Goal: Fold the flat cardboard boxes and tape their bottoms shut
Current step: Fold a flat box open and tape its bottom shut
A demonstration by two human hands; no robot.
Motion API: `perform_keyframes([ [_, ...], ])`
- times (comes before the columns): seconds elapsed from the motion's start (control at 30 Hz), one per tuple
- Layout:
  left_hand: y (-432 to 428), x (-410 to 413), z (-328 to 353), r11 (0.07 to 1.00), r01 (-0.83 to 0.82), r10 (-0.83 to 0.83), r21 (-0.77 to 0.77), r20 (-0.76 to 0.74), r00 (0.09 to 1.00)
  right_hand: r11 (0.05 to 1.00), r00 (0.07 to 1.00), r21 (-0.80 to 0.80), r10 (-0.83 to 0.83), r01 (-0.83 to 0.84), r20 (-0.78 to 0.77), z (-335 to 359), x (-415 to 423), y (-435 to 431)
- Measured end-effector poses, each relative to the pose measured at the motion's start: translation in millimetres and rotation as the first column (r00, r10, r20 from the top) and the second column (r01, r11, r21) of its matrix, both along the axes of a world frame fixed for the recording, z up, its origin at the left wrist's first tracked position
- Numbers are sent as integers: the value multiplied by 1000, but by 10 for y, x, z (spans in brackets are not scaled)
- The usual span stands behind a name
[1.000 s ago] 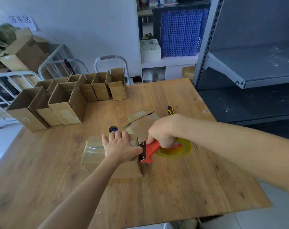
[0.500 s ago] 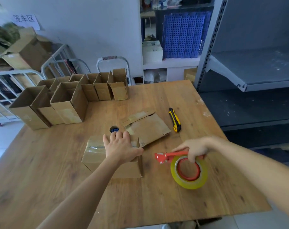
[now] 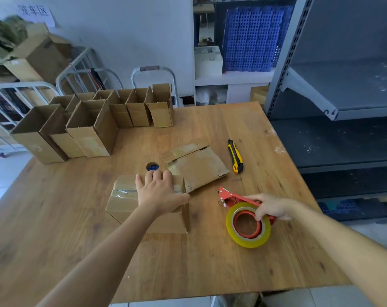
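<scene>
A folded cardboard box (image 3: 126,202) lies on its side in the middle of the wooden table (image 3: 210,267), clear tape across its bottom. My left hand (image 3: 159,191) rests flat on top of it, fingers spread. To the right, my right hand (image 3: 271,206) holds the red tape dispenser (image 3: 230,196) by its handle; the yellow tape roll (image 3: 248,224) stands on the table. A flat, unfolded box (image 3: 197,165) lies just behind the folded one.
Several folded open boxes (image 3: 88,127) stand in a row along the table's far left. A yellow and black utility knife (image 3: 235,156) lies right of the flat box. A round hole (image 3: 152,166) pierces the tabletop. Grey metal shelving (image 3: 334,103) borders the right edge.
My right hand drew the tape dispenser away from the box's right end and lowered it onto the table to the right. My left hand stayed on the box.
</scene>
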State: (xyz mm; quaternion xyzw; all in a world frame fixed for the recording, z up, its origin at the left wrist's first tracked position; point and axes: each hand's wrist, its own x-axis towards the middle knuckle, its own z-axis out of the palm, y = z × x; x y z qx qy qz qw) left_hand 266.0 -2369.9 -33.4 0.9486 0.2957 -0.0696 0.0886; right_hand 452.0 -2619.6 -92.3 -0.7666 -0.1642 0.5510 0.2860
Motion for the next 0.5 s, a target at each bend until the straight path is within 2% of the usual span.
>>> perform_keyframes([
  [0.23, 1, 2, 4, 1000, 0, 0, -9, 0, 1000, 993, 959, -70, 111, -96, 263, -3, -49, 20],
  [0.4, -8, -10, 18, 1000, 2, -2, -11, 0, 1000, 946, 790, -283, 292, -157, 539, -45, -141, 79],
  [0.5, -4, -14, 18, 1000, 6, -5, -27, 12, 1000, 945, 770, -309, 276, -108, 576, -44, -203, 61],
])
